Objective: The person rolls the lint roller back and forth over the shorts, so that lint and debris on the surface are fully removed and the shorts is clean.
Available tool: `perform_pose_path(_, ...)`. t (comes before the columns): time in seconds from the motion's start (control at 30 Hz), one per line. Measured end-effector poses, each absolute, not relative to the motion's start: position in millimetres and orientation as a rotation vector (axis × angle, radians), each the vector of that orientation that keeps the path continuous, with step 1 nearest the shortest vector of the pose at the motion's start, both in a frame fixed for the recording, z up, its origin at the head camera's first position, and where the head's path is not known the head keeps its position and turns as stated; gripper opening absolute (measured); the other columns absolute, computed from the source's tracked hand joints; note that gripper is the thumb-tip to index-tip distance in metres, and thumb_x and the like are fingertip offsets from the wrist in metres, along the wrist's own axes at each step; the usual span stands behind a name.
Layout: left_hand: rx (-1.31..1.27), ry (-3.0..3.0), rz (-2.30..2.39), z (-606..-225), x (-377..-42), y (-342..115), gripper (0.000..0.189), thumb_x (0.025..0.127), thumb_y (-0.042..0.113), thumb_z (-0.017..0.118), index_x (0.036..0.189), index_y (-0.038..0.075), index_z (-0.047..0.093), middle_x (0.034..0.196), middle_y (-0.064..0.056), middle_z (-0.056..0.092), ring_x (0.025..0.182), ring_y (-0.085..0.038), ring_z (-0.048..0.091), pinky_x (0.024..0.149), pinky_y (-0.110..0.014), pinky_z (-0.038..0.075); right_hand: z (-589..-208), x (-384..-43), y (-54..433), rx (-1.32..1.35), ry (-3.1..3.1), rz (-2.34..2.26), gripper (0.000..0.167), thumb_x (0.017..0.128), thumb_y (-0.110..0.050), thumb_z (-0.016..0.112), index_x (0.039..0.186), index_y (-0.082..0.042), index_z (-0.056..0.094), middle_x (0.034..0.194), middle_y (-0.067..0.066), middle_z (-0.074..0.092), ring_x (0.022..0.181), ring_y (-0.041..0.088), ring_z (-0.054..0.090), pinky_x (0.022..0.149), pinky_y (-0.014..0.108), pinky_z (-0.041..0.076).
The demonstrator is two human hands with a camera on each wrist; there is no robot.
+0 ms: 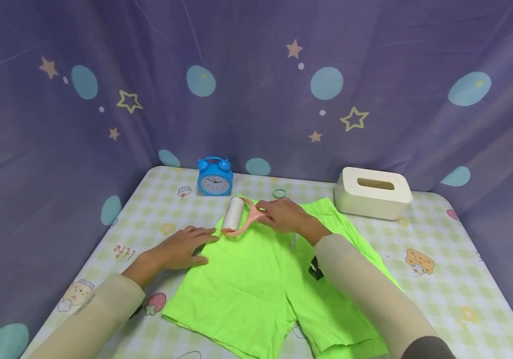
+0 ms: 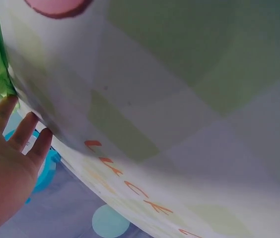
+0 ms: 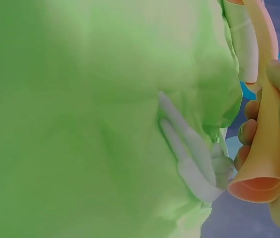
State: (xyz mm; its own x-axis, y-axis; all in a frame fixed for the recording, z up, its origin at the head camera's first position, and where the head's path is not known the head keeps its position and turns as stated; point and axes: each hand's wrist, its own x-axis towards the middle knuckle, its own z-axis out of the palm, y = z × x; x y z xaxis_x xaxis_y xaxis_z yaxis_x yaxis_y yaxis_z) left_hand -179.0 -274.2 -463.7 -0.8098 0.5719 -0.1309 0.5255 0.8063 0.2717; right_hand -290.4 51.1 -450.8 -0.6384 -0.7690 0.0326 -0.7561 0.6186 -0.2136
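Neon green shorts point(image 1: 243, 279) lie spread on the table, waistband toward the back. My right hand point(image 1: 285, 215) grips the pink handle of a lint roller point(image 1: 234, 215), whose white sheet roll sits at the upper left corner of the shorts by the waistband. In the right wrist view the fingers curl round the flared handle point(image 3: 264, 144), close to the white drawstring point(image 3: 189, 148). My left hand point(image 1: 182, 248) rests with spread, fairly straight fingers on the left edge of the shorts. The left wrist view shows its fingertips point(image 2: 43, 136) at the green cloth and tabletop.
A blue alarm clock point(image 1: 214, 177) stands at the back left of the table, behind the roller. To the back right is a cream tissue box point(image 1: 373, 193). A small green ring point(image 1: 279, 193) lies behind the waistband. Purple curtains point(image 1: 256, 99) surround the checkered tabletop point(image 1: 454, 279).
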Motion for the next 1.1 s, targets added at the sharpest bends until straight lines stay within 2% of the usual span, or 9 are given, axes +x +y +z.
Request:
perform_pose_path(0.1, 0.863, 2.783, 0.329, -462, -180, -275, 0.062, 0.095, 0.037, 0.071, 0.151, 0.019, 0.051, 0.161, -0.008, 0.044, 0.141, -0.038, 0.045, 0.11, -0.06, 0.041, -449, -292, 49, -1.307, 2.787, -0.29, 0.042, 0.106, -0.042, 0.053, 0.138, -0.016, 0.061, 0.083, -0.006, 0.069, 0.065, 0.006, 0.057, 0.07, 0.031, 0.051)
perform_pose_path(0.3, 0.872, 2.792, 0.326, -463, -180, -276, 0.062, 0.095, 0.037, 0.072, 0.151, 0.019, 0.051, 0.16, -0.008, 0.045, 0.14, -0.038, 0.046, 0.109, -0.06, 0.041, -446, -287, 45, -1.296, 2.828, -0.236, 0.042, 0.105, -0.044, 0.053, 0.137, -0.018, 0.061, 0.076, -0.008, 0.063, 0.062, 0.007, 0.053, 0.065, 0.032, 0.046)
perform_pose_path(0.5, 0.872, 2.79, 0.329, -464, -181, -276, 0.062, 0.095, 0.037, 0.072, 0.151, 0.019, 0.052, 0.161, -0.008, 0.044, 0.14, -0.038, 0.046, 0.11, -0.06, 0.041, -445, -287, 46, -1.31, 2.824, -0.192, 0.043, 0.106, -0.045, 0.051, 0.138, -0.018, 0.06, 0.073, -0.008, 0.06, 0.062, 0.007, 0.053, 0.068, 0.034, 0.047)
perform_pose_path(0.63, 0.868, 2.791, 0.342, -466, -181, -276, 0.062, 0.095, 0.036, 0.072, 0.151, 0.018, 0.052, 0.161, -0.008, 0.043, 0.14, -0.037, 0.046, 0.11, -0.06, 0.041, -447, -291, 54, -1.286, 2.786, -0.19, 0.038, 0.106, -0.046, 0.05, 0.131, -0.019, 0.06, 0.071, -0.007, 0.058, 0.063, 0.01, 0.054, 0.065, 0.032, 0.047)
perform_pose_path(0.77, 0.861, 2.789, 0.34, -465, -183, -277, 0.062, 0.095, 0.036, 0.072, 0.151, 0.019, 0.051, 0.161, -0.008, 0.043, 0.141, -0.038, 0.044, 0.111, -0.061, 0.04, -447, -294, 64, -1.241, 2.759, -0.202, 0.036, 0.106, -0.047, 0.049, 0.129, -0.02, 0.059, 0.079, -0.006, 0.063, 0.079, 0.016, 0.062, 0.064, 0.032, 0.048)
perform_pose_path(0.87, 0.86, 2.789, 0.346, -464, -182, -277, 0.062, 0.095, 0.036, 0.071, 0.151, 0.018, 0.051, 0.161, -0.009, 0.043, 0.141, -0.038, 0.045, 0.111, -0.061, 0.04, -445, -293, 71, -1.233, 2.753, -0.206, 0.039, 0.107, -0.047, 0.048, 0.132, -0.02, 0.058, 0.089, -0.004, 0.068, 0.093, 0.02, 0.063, 0.068, 0.036, 0.051)
perform_pose_path(0.97, 0.868, 2.791, 0.364, -464, -181, -276, 0.062, 0.095, 0.036, 0.072, 0.15, 0.017, 0.052, 0.16, -0.01, 0.045, 0.14, -0.04, 0.046, 0.11, -0.062, 0.04, -445, -292, 78, -1.24, 2.748, -0.218, 0.039, 0.107, -0.047, 0.049, 0.131, -0.019, 0.058, 0.094, 0.0, 0.068, 0.09, 0.021, 0.062, 0.07, 0.039, 0.052)
perform_pose_path(1.1, 0.867, 2.789, 0.375, -465, -180, -275, 0.062, 0.095, 0.036, 0.072, 0.15, 0.017, 0.053, 0.16, -0.011, 0.045, 0.14, -0.04, 0.045, 0.11, -0.062, 0.04, -444, -289, 93, -1.243, 2.731, -0.239, 0.043, 0.106, -0.044, 0.05, 0.137, -0.016, 0.058, 0.103, 0.005, 0.072, 0.087, 0.021, 0.068, 0.076, 0.04, 0.055)
